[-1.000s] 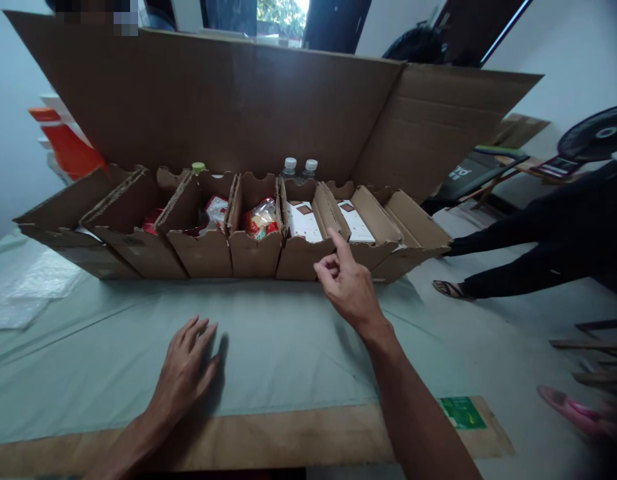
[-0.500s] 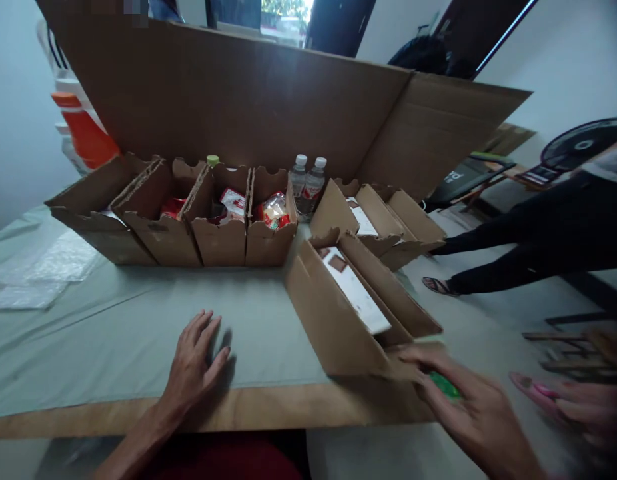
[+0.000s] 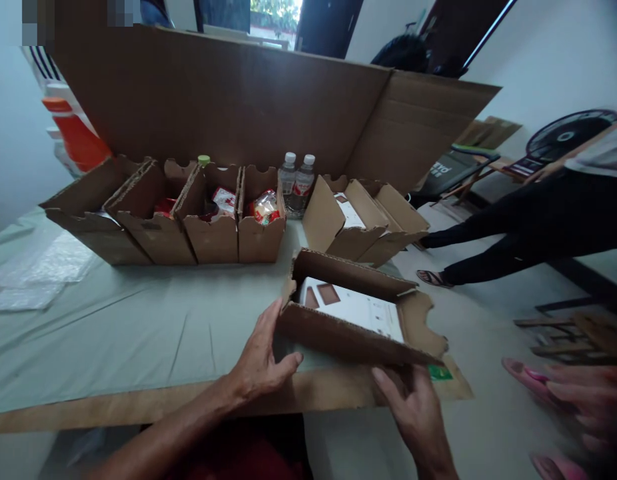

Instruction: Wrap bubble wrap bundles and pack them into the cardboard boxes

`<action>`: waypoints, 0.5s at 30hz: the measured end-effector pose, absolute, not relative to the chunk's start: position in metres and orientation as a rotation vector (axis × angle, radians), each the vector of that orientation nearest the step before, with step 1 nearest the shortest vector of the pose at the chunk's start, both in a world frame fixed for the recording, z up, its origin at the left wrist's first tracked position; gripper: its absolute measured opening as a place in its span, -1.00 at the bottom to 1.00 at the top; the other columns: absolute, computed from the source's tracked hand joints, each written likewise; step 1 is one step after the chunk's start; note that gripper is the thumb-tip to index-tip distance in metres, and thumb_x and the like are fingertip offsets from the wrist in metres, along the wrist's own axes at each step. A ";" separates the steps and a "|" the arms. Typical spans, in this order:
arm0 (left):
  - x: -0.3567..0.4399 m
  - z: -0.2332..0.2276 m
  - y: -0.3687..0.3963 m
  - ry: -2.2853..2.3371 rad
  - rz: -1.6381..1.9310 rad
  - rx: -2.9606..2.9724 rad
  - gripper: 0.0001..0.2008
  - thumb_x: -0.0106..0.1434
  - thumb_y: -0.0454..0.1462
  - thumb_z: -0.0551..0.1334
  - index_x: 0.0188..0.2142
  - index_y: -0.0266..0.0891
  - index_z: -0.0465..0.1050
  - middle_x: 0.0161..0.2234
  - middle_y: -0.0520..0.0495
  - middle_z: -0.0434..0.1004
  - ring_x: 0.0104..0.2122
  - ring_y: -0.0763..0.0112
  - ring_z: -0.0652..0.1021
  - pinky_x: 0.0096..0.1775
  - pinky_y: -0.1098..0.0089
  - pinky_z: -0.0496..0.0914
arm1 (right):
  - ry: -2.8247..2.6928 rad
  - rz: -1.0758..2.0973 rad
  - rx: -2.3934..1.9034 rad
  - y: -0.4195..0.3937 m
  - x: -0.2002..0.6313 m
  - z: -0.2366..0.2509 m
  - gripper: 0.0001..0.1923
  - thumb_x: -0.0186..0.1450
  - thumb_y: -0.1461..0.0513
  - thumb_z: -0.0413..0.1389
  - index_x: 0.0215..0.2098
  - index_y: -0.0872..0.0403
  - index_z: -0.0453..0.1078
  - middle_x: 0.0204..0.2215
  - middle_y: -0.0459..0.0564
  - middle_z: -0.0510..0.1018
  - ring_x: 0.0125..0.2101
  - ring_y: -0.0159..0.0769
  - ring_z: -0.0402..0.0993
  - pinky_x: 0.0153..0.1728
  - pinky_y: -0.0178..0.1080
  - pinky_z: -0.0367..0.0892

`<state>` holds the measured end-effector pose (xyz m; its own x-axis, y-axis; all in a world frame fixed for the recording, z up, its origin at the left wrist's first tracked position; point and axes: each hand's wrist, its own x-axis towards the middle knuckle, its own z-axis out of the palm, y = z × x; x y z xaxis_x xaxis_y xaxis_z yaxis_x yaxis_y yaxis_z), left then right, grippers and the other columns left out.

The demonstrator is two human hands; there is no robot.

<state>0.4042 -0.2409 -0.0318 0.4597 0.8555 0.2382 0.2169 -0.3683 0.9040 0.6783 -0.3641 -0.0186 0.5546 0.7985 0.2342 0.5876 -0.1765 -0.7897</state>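
Observation:
A narrow open-topped cardboard box (image 3: 338,333) lies crosswise near the front edge of the table. Inside it is a white carton (image 3: 358,308) with brown squares printed on it. My left hand (image 3: 261,360) is at the box's left end; its fingertips touch the corner and the thumb is stretched out, apart from it. My right hand (image 3: 416,413) grips the box's lower front right corner, its fingers partly hidden by the cardboard.
Several similar cardboard bins (image 3: 211,240) holding packets stand at the back left. Two plastic bottles (image 3: 302,187) and more bins (image 3: 341,237) are to their right, before a tall cardboard panel (image 3: 228,100). Clear plastic bags (image 3: 43,267) lie at left. A person (image 3: 528,213) stands at right.
The box has turned from pointing away from me to lying crosswise. My left hand has moved right to its end, and my right hand has shifted left with its corner.

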 end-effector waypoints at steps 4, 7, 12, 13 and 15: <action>0.386 -0.036 -0.232 1.057 1.046 1.783 -0.16 0.30 -0.15 0.27 0.46 -0.10 -0.08 0.41 -0.34 0.16 0.37 -0.13 0.28 0.30 -0.22 0.24 | -1.218 0.337 -1.810 -0.301 0.656 -0.015 -0.51 0.22 -0.09 0.24 -0.04 0.04 0.41 -0.17 0.13 0.64 -0.19 -0.04 0.60 -0.11 0.00 0.50; 0.376 -0.033 -0.215 1.087 1.084 1.752 -0.18 0.31 -0.15 0.25 0.46 -0.09 -0.09 0.42 -0.34 0.13 0.37 -0.10 0.29 0.30 -0.22 0.24 | -1.247 0.351 -1.715 -0.258 0.646 -0.016 -0.46 0.20 -0.06 0.24 0.03 0.05 0.37 -0.16 0.15 0.63 -0.22 -0.05 0.60 -0.13 0.01 0.51; 0.370 -0.039 -0.201 1.091 1.065 1.756 -0.19 0.31 -0.20 0.23 0.46 -0.07 -0.09 0.43 -0.31 0.14 0.35 -0.05 0.33 0.29 -0.18 0.28 | -1.234 0.384 -1.632 -0.247 0.659 -0.025 -0.35 0.25 -0.01 0.22 0.24 0.03 0.29 0.05 0.21 0.57 -0.07 -0.03 0.58 -0.05 0.04 0.49; 0.369 -0.043 -0.201 1.114 1.064 1.755 -0.20 0.32 -0.19 0.23 0.46 -0.07 -0.08 0.42 -0.31 0.15 0.34 -0.06 0.34 0.28 -0.18 0.30 | -1.220 0.413 -1.612 -0.251 0.667 -0.026 -0.36 0.27 0.00 0.21 0.25 0.03 0.29 0.10 0.22 0.55 -0.02 -0.02 0.56 -0.02 0.04 0.48; 0.366 -0.052 -0.202 1.167 1.069 1.753 -0.22 0.33 -0.15 0.22 0.46 -0.07 -0.05 0.40 -0.33 0.19 0.32 -0.09 0.37 0.24 -0.19 0.35 | -1.180 0.475 -1.586 -0.257 0.684 -0.024 -0.41 0.30 0.01 0.20 0.24 0.04 0.33 0.17 0.22 0.51 0.06 -0.01 0.53 0.04 0.04 0.45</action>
